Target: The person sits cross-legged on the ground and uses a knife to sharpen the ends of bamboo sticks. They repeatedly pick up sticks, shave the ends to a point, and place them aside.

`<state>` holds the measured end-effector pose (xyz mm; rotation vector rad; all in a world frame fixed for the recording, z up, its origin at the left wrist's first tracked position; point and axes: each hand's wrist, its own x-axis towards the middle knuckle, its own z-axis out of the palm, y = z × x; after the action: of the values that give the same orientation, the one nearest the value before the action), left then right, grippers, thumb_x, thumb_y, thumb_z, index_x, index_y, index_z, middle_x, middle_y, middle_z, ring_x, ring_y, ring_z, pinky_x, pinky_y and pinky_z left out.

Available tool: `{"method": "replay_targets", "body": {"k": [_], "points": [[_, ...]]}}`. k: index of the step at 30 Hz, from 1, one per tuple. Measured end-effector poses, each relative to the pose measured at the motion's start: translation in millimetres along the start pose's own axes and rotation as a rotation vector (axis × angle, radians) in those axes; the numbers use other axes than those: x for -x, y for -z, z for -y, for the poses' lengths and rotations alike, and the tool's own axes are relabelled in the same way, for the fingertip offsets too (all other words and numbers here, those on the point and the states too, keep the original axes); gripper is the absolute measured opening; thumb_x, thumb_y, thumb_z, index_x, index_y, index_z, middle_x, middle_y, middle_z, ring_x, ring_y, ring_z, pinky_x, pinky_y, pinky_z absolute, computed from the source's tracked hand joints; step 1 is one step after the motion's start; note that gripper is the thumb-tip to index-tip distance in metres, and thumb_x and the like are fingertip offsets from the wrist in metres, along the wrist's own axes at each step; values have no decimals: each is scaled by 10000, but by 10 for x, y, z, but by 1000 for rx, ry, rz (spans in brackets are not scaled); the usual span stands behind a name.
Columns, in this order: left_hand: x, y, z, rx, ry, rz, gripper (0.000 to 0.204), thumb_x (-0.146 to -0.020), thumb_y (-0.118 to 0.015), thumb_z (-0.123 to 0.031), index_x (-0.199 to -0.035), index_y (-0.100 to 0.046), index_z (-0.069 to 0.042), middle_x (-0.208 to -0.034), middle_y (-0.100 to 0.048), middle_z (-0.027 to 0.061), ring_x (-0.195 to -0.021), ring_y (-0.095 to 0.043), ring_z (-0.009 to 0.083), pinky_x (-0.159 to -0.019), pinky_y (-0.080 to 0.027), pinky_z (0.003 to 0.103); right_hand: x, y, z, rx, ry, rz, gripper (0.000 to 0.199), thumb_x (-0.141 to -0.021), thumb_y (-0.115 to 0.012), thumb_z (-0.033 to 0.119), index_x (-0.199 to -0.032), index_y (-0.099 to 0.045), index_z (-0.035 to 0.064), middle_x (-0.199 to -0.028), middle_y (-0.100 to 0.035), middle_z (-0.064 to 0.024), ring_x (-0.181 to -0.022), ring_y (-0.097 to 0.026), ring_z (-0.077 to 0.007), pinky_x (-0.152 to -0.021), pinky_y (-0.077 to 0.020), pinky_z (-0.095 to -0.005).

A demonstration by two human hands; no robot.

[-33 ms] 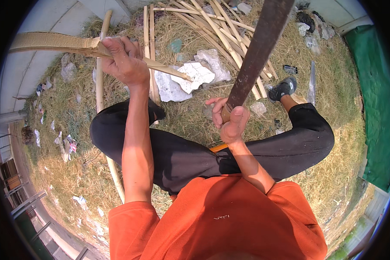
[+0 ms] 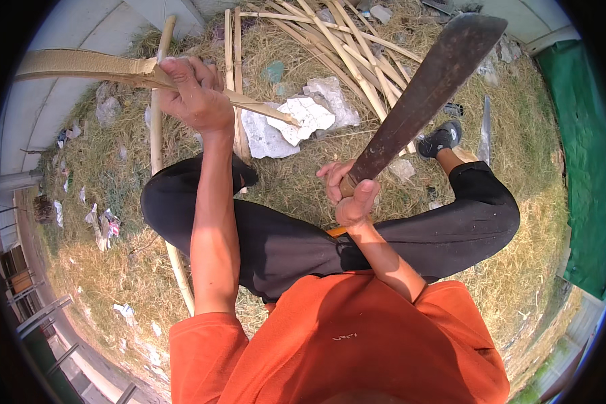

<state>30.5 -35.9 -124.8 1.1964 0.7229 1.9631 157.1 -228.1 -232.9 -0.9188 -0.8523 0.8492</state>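
My left hand is closed round a tan piece of split bamboo, broad at the far left and narrow at its right end. That narrow end touches or hangs just above a cracked white slab on the ground; I cannot tell which. In my right hand, between my knees, is a machete, gripped by its short handle. Its dark, worn blade slants up to the far right, well apart from the bamboo piece. The right fingers wrap loosely, and the palm hides part of the handle.
Long peeled bamboo strips lie piled at the far middle. A pole runs along my left side. Past my right foot lies a saw-like metal blade. Green sheeting hangs at the right, and litter dots the dry grass.
The machete has tilted to the right and its tip has come into full view. My right hand has shifted slightly left and down. My left hand and the bamboo look unmoved.
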Motion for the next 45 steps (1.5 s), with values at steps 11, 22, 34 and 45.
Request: {"method": "replay_targets", "body": {"k": [11, 22, 34, 45], "points": [[-21, 97, 11, 45, -11, 169, 439, -996, -480, -436, -749, -358, -93, -511, -285, -3, -428, -215, 77, -396, -199, 242, 94, 542, -203, 505, -900, 155, 574, -955, -455, 534, -777, -658, 28, -569, -522, -40, -547, -518, -138, -542, -393, -313], [60, 103, 25, 123, 21, 310, 450, -1002, -435, -454, -752, -340, -92, -510, -274, 0, -406, -188, 67, -394, -203, 225, 37, 177, -78, 589, -525, 26, 712, -951, -381, 588, -674, -601, -30, -537, -552, -157, -526, -530, -292, -578, -417, -437], [112, 316, -43, 83, 66, 353, 458, -1013, -334, -510, -796, -328, -107, -519, -278, 13, -401, -164, 80, -418, -226, 234, 188, 60, -115, 573, -474, -54, 653, -994, -380, 475, -592, -530, -17, -504, -482, -107, -466, -486, -242, -519, -386, -383], [56, 109, 3, 146, -37, 98, 423, -1011, -464, -398, -739, -366, -89, -504, -289, 7, -399, -213, 71, -370, -203, 234, 409, 467, -785, 636, -995, 50, 693, -961, -420, 556, -599, -556, -19, -567, -546, -150, -542, -546, -286, -577, -429, -420]]}}
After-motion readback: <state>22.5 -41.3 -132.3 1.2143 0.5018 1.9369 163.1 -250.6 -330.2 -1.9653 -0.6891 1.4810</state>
